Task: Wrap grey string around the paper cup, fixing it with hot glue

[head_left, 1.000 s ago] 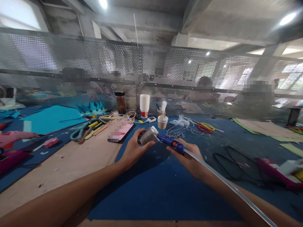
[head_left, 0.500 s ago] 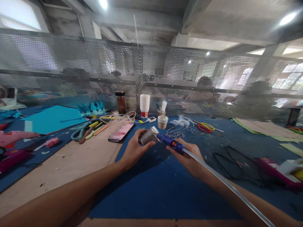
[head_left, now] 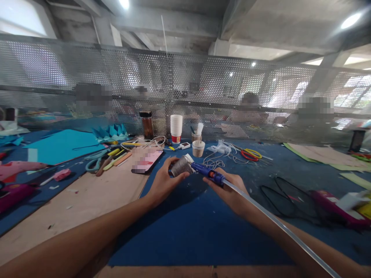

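Observation:
My left hand (head_left: 164, 181) is closed around a small grey paper cup (head_left: 180, 166), held on its side above the blue mat (head_left: 191, 227). My right hand (head_left: 230, 191) grips a blue glue gun (head_left: 207, 173) whose nozzle touches the cup's rim. A long clear glue stick (head_left: 275, 224) runs back from the gun over my right forearm toward the lower right.
A phone (head_left: 147, 160) lies left of the cup on a brown board (head_left: 84, 200). Behind it stand a stack of white cups (head_left: 176, 128), a dark jar (head_left: 147, 124) and small cups (head_left: 198, 148). Scissors (head_left: 251, 155), cords, teal paper (head_left: 62, 144) and a perforated metal screen (head_left: 185, 96) surround the area.

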Demonstrator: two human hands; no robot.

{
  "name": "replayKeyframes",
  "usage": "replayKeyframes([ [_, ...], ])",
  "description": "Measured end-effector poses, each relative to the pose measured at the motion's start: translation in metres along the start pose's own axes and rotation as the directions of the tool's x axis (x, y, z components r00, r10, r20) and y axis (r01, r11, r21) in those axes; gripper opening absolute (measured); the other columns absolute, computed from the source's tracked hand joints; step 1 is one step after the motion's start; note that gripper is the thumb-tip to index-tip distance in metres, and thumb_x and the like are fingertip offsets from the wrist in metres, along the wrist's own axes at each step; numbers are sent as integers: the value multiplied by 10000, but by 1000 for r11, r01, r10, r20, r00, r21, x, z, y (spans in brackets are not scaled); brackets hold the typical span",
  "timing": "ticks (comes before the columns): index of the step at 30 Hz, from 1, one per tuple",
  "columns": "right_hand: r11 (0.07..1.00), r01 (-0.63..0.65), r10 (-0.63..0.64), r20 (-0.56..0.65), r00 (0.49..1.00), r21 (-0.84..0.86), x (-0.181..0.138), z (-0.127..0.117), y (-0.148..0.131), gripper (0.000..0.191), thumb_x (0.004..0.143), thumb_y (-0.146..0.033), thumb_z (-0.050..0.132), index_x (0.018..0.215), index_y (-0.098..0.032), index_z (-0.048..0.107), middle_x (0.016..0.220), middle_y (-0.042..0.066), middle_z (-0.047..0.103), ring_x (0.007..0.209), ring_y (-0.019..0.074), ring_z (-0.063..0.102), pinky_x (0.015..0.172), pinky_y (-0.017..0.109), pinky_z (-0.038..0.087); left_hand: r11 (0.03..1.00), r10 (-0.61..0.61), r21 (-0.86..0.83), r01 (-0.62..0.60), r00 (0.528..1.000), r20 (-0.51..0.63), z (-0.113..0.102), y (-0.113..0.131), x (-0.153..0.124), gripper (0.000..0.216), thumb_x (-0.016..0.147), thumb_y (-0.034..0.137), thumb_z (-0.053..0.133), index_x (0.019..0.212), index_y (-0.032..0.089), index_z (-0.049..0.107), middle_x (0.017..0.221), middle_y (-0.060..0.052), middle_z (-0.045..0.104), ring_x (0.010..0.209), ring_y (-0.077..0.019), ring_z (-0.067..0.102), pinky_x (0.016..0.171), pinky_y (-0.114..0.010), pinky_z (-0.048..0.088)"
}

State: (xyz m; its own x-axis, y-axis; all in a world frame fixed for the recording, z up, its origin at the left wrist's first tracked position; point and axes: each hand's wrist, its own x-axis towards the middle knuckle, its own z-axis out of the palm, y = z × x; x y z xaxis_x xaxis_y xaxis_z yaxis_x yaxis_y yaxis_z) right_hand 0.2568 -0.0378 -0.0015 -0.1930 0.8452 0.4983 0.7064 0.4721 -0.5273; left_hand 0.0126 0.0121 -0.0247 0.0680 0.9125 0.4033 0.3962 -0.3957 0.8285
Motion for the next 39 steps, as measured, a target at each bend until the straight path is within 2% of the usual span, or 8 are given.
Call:
replayKeyframes([
  [31,998,44,-44,5,999,-38,-1,-2,1,340,979,-510,605,781,-252,504,660,-22,623,521,138,501,544,294,330,999,-37,28,38,999,-6,-1,2,0,647,800,562,750,1311,207,570,1265,-100,687,1140,-310,665,1002,-435,517],
  [39,994,89,-90,-21,996,-61,-1,0,5,334,983,-510,607,801,-246,513,647,-35,610,506,129,504,527,278,329,998,-56,31,56,998,-3,-2,3,1,658,802,557,750,1317,190,571,1263,-98,681,1134,-300,656,1005,-423,513],
])
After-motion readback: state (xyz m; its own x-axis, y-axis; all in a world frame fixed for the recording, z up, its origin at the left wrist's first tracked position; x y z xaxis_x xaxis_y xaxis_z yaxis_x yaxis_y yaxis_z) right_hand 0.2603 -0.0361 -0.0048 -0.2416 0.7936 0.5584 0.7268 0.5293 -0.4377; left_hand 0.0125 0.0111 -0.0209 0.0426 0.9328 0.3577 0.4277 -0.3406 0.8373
